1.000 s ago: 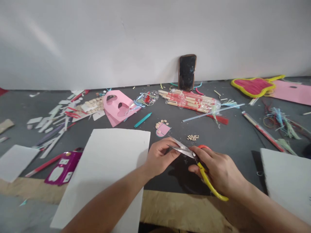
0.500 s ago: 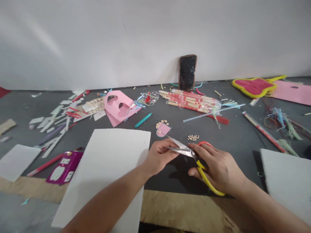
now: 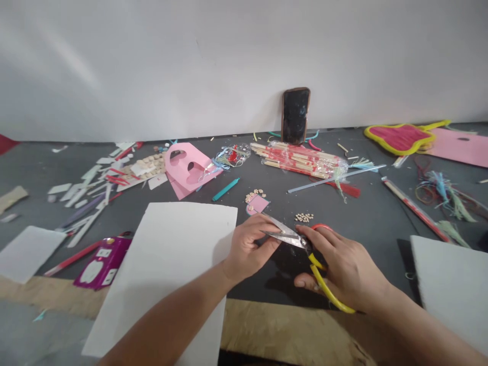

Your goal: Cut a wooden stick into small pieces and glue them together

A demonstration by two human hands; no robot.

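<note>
My right hand (image 3: 343, 269) grips the yellow and red handles of a pair of scissors (image 3: 301, 246), whose metal blades are parted and point left. My left hand (image 3: 249, 246) is pinched closed right at the blades; whatever it holds there is too small to make out. Both hands hover over the dark table (image 3: 366, 213), just right of a large white sheet (image 3: 171, 264). A small pink cut piece (image 3: 257, 203) with pale beads lies just beyond my left hand, and a little heap of beads (image 3: 304, 217) lies beyond the scissors.
A phone (image 3: 295, 116) leans on the wall at the back. A bag of sticks (image 3: 301, 159), a pink heart cutout (image 3: 186, 168), a teal pen (image 3: 225, 189), a purple box (image 3: 102, 262), paper scraps (image 3: 87, 188), another white sheet (image 3: 453, 284) and coloured fibres (image 3: 442, 190) lie around.
The hands and scissors have barely shifted; the blades stay parted beside my left fingertips.
</note>
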